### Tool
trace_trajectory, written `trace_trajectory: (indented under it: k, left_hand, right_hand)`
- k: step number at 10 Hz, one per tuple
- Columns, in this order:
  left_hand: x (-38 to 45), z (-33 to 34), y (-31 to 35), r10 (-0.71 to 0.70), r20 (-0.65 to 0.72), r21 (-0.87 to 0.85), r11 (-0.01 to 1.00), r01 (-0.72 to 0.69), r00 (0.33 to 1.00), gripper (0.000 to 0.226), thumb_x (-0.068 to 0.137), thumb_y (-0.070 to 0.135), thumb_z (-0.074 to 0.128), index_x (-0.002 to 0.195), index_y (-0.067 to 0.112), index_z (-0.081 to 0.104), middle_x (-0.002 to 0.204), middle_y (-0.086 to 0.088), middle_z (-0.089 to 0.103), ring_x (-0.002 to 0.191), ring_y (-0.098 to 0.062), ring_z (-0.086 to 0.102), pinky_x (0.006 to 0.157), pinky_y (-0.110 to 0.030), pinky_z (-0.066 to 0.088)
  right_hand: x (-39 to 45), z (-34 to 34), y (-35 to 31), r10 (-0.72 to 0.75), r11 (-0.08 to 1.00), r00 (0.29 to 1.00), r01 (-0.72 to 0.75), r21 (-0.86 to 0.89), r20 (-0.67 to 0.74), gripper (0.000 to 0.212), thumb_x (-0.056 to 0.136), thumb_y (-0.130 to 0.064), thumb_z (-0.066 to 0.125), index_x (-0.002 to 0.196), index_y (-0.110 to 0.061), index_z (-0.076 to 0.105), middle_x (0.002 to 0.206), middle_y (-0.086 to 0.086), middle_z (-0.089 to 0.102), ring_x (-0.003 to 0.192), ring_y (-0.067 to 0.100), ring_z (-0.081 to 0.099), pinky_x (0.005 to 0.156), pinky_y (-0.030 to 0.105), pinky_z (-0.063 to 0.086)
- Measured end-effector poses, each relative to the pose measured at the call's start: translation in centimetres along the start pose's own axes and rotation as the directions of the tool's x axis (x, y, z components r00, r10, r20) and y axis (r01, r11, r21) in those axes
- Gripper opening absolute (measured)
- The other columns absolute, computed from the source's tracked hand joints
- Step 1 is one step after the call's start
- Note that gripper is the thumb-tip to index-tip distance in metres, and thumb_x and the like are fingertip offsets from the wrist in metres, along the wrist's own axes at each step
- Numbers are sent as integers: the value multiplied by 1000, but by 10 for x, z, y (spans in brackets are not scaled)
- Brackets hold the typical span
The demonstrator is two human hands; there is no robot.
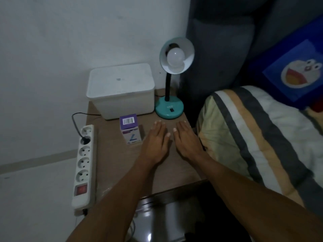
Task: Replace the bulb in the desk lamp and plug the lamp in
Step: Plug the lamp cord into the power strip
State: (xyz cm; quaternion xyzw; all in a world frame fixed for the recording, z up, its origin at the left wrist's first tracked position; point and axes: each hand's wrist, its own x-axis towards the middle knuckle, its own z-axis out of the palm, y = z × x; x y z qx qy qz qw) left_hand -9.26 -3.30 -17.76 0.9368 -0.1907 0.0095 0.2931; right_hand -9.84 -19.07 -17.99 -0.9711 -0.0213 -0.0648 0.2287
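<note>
A teal desk lamp stands at the back right of the brown bedside table. Its shade tilts toward me, and a white bulb sits unlit in it. A small purple and white bulb box stands on the table left of my hands. My left hand and my right hand lie flat, palms down, side by side on the tabletop in front of the lamp base, holding nothing. A white power strip with a red switch lies along the table's left edge, with one black plug in its second socket.
A white lidded plastic bin fills the back left of the table, against the wall. A bed with a striped pillow and a blue cushion borders the table on the right. A black cord loops behind the strip.
</note>
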Motion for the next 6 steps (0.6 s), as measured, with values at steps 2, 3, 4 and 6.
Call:
trace_trajectory:
  k: [2, 3, 4, 6]
  left_hand:
    - [62, 16, -21, 5, 4, 54, 999, -5, 1000, 77, 105, 54, 9, 163, 5, 20, 172, -15, 14, 161, -25, 5, 131, -41, 5]
    - [78, 23, -33, 18, 8, 71, 997, -18, 1000, 77, 104, 53, 10, 162, 3, 24, 171, -16, 18, 161, -26, 10, 131, -42, 10]
    - [80, 34, -42, 21, 10, 62, 998, -21, 1000, 69, 109, 46, 20, 161, 2, 28, 170, -18, 22, 160, -28, 15, 131, -42, 14]
    - [81, 41, -47, 45, -75, 30, 999, -43, 996, 61, 110, 38, 28, 160, 4, 33, 169, -16, 27, 159, -27, 21, 130, -43, 20]
  right_hand:
    - [48, 14, 15, -24, 998, 1000, 24, 53, -1, 55, 107, -27, 30, 151, 6, 34, 158, 26, 32, 151, 35, 25, 125, 40, 11]
    - [68, 23, 21, -50, 997, 999, 50, 56, 12, 57, 106, -28, 28, 154, 1, 30, 161, 23, 28, 153, 33, 20, 126, 44, 11]
    - [77, 31, 30, -56, 998, 998, 55, 39, 30, 57, 105, -28, 25, 157, -3, 27, 164, 18, 25, 154, 30, 17, 126, 43, 9]
    - [78, 42, 34, -64, 997, 996, 66, 41, -59, 55, 105, -26, 31, 157, -6, 30, 164, 15, 27, 154, 28, 19, 126, 46, 13]
